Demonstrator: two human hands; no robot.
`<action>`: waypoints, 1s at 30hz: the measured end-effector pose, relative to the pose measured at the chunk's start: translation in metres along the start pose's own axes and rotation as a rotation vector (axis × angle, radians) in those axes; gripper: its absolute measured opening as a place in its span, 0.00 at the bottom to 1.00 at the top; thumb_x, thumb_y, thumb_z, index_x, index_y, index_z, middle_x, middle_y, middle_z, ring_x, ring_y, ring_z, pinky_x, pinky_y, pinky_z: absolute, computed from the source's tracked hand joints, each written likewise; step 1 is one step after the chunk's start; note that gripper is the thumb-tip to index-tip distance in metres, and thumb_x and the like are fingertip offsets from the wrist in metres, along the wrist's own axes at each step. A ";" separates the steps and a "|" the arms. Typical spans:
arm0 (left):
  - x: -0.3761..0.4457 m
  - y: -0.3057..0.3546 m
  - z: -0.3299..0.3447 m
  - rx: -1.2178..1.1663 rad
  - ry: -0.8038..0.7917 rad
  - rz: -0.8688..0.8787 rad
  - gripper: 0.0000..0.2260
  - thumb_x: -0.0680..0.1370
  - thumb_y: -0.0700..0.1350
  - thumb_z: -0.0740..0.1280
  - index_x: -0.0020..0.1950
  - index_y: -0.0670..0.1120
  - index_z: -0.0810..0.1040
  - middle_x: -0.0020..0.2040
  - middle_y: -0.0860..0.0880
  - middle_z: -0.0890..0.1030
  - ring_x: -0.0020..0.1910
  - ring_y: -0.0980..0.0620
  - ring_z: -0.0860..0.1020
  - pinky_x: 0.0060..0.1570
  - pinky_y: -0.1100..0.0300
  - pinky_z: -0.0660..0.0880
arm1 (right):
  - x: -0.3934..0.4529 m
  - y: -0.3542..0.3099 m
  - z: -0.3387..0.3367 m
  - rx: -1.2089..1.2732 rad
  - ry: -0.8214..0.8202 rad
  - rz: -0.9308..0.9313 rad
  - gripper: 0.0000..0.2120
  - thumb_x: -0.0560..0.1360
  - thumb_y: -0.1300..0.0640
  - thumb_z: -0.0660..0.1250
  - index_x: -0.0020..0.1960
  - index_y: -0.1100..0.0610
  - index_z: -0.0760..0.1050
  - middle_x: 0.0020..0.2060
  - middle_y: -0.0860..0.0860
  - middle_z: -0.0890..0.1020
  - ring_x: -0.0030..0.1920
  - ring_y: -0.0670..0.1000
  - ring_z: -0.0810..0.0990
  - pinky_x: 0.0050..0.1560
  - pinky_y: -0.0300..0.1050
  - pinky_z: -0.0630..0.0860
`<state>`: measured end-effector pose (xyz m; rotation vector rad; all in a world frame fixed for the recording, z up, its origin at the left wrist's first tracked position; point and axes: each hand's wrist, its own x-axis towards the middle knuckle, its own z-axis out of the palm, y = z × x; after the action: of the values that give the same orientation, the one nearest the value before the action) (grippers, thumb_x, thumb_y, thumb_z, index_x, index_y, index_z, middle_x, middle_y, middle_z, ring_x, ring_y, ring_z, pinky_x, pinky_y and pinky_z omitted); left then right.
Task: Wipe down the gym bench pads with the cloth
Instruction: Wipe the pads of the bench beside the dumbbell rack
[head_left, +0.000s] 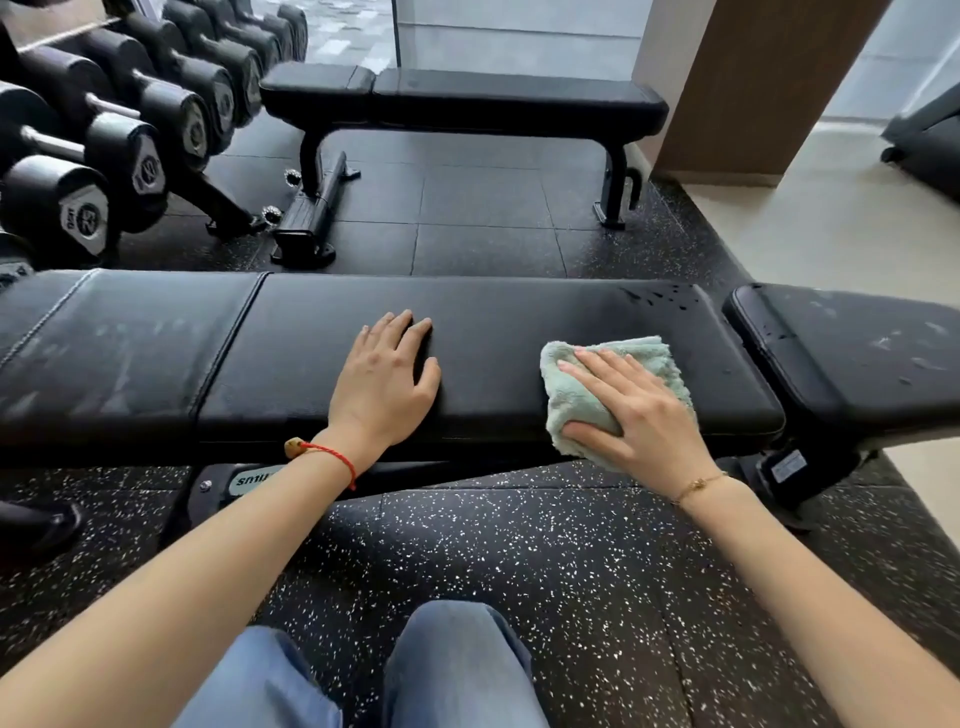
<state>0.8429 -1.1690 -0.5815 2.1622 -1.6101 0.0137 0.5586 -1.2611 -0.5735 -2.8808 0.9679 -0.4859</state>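
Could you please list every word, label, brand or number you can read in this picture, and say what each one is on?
"32": on the end cap of the nearest dumbbell on the rack.
"snıu" (partial, seen upside down, the rest hidden behind the left forearm): on the plate on the bench frame.
White sticker on the bench frame, lower right: too small to read.
End caps of the dumbbells further back: too blurred to read.

Bench pad (493, 332) lying crosswise before me

My left hand (382, 382) is resting on it, left of the cloth (582, 400) under my right hand (636, 410); another bench (467, 101) is standing behind.
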 end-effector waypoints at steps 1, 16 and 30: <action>0.000 0.000 0.001 0.004 -0.003 -0.001 0.28 0.77 0.55 0.52 0.76 0.47 0.65 0.76 0.45 0.64 0.77 0.47 0.58 0.77 0.51 0.50 | 0.011 -0.016 0.006 0.009 -0.005 0.020 0.34 0.76 0.29 0.49 0.76 0.46 0.62 0.75 0.47 0.65 0.76 0.51 0.60 0.77 0.49 0.51; 0.034 0.080 0.015 -0.070 -0.166 0.151 0.25 0.81 0.50 0.55 0.78 0.43 0.58 0.78 0.43 0.58 0.78 0.45 0.53 0.77 0.48 0.46 | 0.041 0.032 -0.019 -0.041 -0.093 0.588 0.31 0.81 0.41 0.54 0.79 0.54 0.52 0.78 0.53 0.56 0.78 0.54 0.53 0.77 0.51 0.45; 0.038 0.108 0.050 -0.006 -0.111 0.064 0.29 0.79 0.54 0.47 0.78 0.44 0.57 0.79 0.43 0.56 0.79 0.45 0.50 0.77 0.48 0.44 | 0.036 0.087 -0.018 -0.007 -0.070 0.542 0.32 0.80 0.38 0.53 0.79 0.51 0.54 0.79 0.49 0.56 0.78 0.50 0.51 0.78 0.47 0.43</action>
<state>0.7440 -1.2454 -0.5798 2.1398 -1.7379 -0.0937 0.5294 -1.3513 -0.5602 -2.4586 1.6517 -0.3281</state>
